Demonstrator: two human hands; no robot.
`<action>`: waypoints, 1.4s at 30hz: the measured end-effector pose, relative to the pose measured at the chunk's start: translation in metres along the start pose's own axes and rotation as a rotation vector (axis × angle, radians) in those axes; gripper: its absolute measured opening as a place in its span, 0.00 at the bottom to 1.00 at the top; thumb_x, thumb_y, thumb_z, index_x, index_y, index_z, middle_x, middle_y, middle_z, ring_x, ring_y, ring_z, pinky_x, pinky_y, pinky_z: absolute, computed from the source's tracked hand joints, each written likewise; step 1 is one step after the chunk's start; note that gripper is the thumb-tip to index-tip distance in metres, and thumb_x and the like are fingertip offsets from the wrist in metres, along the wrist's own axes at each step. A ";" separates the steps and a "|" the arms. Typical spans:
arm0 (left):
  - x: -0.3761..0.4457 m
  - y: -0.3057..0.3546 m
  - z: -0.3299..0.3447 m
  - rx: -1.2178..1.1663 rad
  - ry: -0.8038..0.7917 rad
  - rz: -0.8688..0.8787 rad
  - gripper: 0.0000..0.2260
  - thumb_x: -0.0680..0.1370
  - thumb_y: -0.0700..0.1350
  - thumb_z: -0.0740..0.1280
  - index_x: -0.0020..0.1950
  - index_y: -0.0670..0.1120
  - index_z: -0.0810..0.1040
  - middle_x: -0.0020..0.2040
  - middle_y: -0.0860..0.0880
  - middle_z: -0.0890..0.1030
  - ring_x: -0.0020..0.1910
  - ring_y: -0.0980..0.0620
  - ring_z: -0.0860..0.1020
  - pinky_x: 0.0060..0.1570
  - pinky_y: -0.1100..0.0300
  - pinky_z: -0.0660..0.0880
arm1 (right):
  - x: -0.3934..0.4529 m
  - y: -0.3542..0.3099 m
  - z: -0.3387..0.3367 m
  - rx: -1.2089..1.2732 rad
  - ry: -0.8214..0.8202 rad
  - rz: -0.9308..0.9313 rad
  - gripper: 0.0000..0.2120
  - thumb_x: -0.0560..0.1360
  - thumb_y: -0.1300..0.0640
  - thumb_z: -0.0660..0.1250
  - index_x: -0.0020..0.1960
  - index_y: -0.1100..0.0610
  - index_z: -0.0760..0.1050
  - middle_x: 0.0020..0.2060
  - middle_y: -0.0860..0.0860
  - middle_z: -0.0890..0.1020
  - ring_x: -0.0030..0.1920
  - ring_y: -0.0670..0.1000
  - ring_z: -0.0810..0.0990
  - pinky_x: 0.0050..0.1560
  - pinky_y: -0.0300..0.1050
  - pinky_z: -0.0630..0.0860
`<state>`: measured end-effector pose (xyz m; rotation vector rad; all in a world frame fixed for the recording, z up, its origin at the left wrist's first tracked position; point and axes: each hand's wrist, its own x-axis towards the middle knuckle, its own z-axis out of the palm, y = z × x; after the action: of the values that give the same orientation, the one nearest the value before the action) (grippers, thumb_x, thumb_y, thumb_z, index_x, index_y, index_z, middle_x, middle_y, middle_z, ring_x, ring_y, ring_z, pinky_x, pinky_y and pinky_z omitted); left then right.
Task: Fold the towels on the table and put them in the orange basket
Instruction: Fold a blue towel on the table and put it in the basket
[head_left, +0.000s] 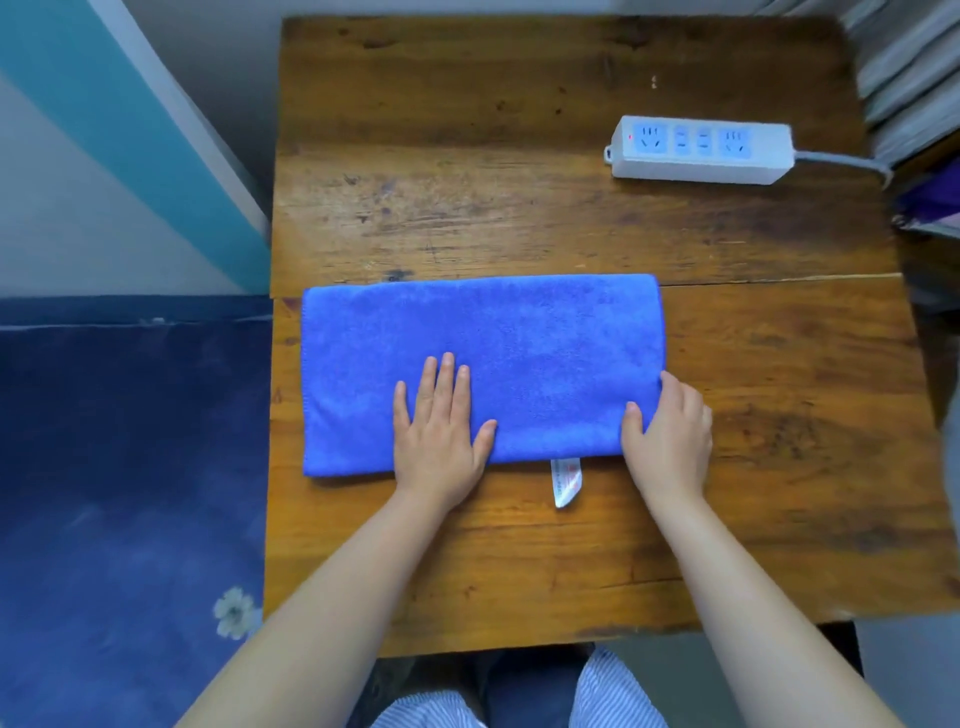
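A blue towel (519, 343) lies folded into a long rectangle on the wooden table (519, 182), with a white label (566, 480) sticking out of its near edge. My left hand (439, 431) rests flat on the towel's near middle, fingers straight. My right hand (670, 436) grips the towel's right end, thumb on top and fingers curled round the edge. No orange basket is in view.
A white power strip (701, 150) with a grey cable lies at the table's back right. A dark blue bedcover (130, 467) borders the table's left side. Stacked grey items (909, 67) stand at the far right.
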<state>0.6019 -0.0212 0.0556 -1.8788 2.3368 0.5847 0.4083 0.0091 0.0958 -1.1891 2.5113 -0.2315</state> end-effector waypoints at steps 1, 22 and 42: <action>0.000 0.001 -0.001 0.004 -0.002 0.003 0.30 0.78 0.56 0.55 0.75 0.44 0.51 0.77 0.47 0.49 0.76 0.47 0.46 0.72 0.47 0.39 | 0.001 -0.001 -0.002 0.020 -0.005 0.040 0.24 0.75 0.59 0.62 0.68 0.63 0.63 0.64 0.61 0.69 0.64 0.62 0.66 0.61 0.53 0.66; 0.058 0.030 -0.012 0.050 0.035 -0.009 0.30 0.79 0.57 0.50 0.76 0.45 0.45 0.77 0.48 0.44 0.76 0.52 0.42 0.71 0.46 0.36 | 0.056 -0.006 -0.027 0.588 -0.225 0.384 0.10 0.68 0.63 0.69 0.38 0.56 0.68 0.45 0.56 0.77 0.41 0.55 0.76 0.34 0.43 0.71; 0.010 -0.061 -0.047 -0.101 0.133 -0.208 0.23 0.80 0.47 0.55 0.74 0.42 0.57 0.76 0.45 0.54 0.76 0.49 0.50 0.72 0.52 0.49 | -0.020 -0.144 -0.030 0.441 -0.110 -0.479 0.09 0.70 0.65 0.67 0.50 0.66 0.76 0.27 0.42 0.64 0.40 0.50 0.69 0.38 0.34 0.58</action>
<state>0.6661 -0.0570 0.0809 -2.2364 2.1842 0.5809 0.5113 -0.0672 0.1704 -1.5298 1.9055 -0.7701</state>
